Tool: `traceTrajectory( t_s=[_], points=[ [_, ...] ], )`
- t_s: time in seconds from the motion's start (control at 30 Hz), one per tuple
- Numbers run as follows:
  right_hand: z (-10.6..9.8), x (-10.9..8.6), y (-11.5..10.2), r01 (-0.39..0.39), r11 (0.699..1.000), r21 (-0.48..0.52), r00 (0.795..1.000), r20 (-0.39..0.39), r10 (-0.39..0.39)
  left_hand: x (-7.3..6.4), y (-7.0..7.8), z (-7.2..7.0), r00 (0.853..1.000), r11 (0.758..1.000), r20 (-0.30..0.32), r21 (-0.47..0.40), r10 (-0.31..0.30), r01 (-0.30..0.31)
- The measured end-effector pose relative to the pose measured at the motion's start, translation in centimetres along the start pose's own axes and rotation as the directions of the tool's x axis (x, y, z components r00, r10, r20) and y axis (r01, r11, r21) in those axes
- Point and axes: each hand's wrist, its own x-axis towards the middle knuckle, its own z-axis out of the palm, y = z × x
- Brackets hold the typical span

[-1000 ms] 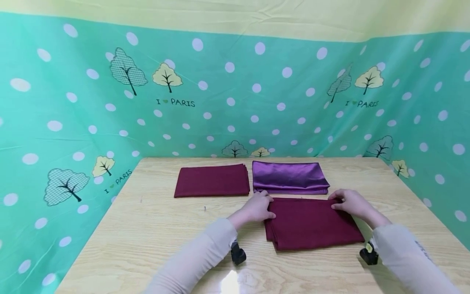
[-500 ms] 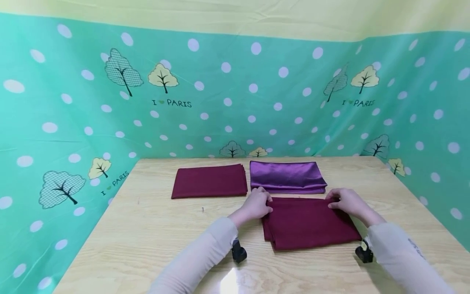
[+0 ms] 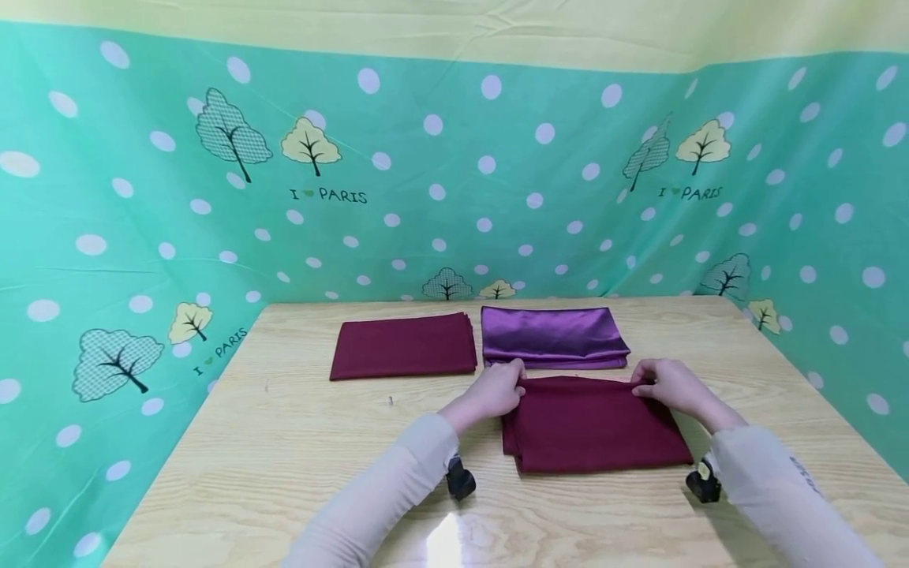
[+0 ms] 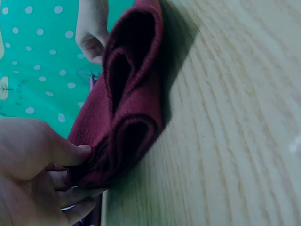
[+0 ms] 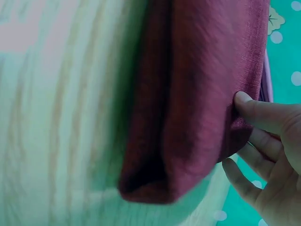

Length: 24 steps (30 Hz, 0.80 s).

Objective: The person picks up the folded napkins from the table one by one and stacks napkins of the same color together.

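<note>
A folded maroon cloth [image 3: 596,430] lies between my hands, its far edge raised a little. My left hand [image 3: 497,391] pinches its far left corner; in the left wrist view, that thumb [image 4: 75,153] presses on top with fingers underneath. Looped fold layers of the cloth [image 4: 134,89] show at this end. At the far right corner, my right hand [image 3: 673,386] pinches the edge between thumb and fingers. The right wrist view shows the right thumb [image 5: 249,104] on the upper face and a rounded fold of the cloth [image 5: 200,117] above the table.
Behind the held cloth lies a folded purple satin cloth [image 3: 554,338]. Another folded maroon cloth [image 3: 405,347] is to its left. All are on a wooden table [image 3: 284,465], backed by a green dotted curtain [image 3: 398,205]. Black cameras hang under both wrists.
My left thumb has drawn up toward the far left corner, and the cloth's far edge there has risen slightly. My right hand keeps its pinch. The head view has shifted a little.
</note>
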Motion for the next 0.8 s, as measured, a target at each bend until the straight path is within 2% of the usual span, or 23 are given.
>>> traceTrajectory(
  t_s=[0.3,0.53,0.8],
  points=[
    [-0.2,0.0,-0.6,0.045,0.999,-0.016,0.999,0.027,-0.045,-0.8,0.0,-1.2,0.999,0.997,0.036,-0.076,0.009,-0.006],
    [0.2,-0.1,-1.7,0.115,0.992,0.049,0.991,0.06,-0.118,-1.5,-0.9,-1.3,0.995,0.998,0.095,-0.057,0.013,-0.007],
    [0.7,-0.1,-3.7,0.194,0.979,-0.057,0.978,0.086,-0.189,-2.4,-2.8,-1.1,0.994,0.991,0.089,-0.127,0.064,-0.052]
  ],
)
